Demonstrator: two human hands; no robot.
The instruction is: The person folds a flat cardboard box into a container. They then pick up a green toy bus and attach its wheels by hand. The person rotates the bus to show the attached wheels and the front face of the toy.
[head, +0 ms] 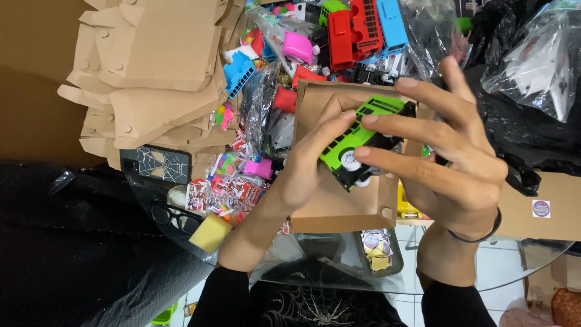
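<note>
A green toy bus (357, 140) sits between the fingers of both hands, inside an open cardboard box (339, 206). The left hand (302, 166) pinches its rear end; the right hand (451, 148) has fingers spread across its top. The bus looks partly seated, the box unclosed.

— What sort of place is this?
— A home packing spot for toys: a glass table (339, 266) over a tiled floor (502, 266), heaped with flat cardboard boxes (151, 72), plastic toy trucks (357, 27) and bagged parts (538, 60).
</note>
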